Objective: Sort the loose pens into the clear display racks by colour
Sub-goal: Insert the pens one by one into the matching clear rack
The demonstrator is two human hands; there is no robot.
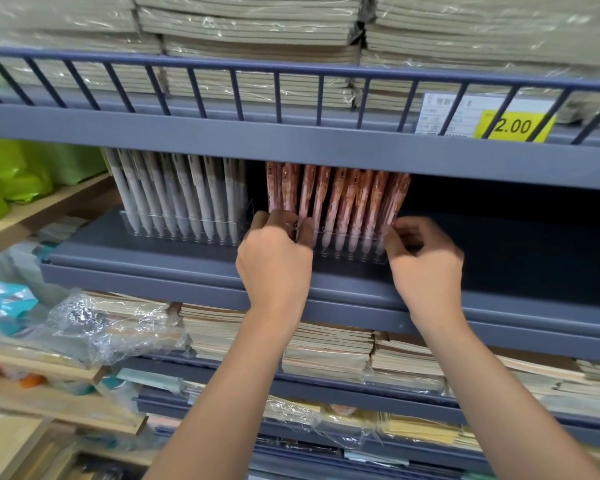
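Plainly gripping ends of clear plastic pink-pen rack (347, 251) with curled left hand (274, 261) and right hand (426, 268); two racks, the other holding slim white pens (174, 199).

One yellow price tag (513, 124) hangs in view. Below and left of it stand two clear racks: the pink-pen rack (354, 249) nearer, the white-pen rack (187, 225) farther left. The white pens (184, 199) number about ten in the front row; the pink pens (343, 199) roughly ten, some hidden. Two hands show beneath the tag, the left hand (274, 261) and right hand (426, 265).
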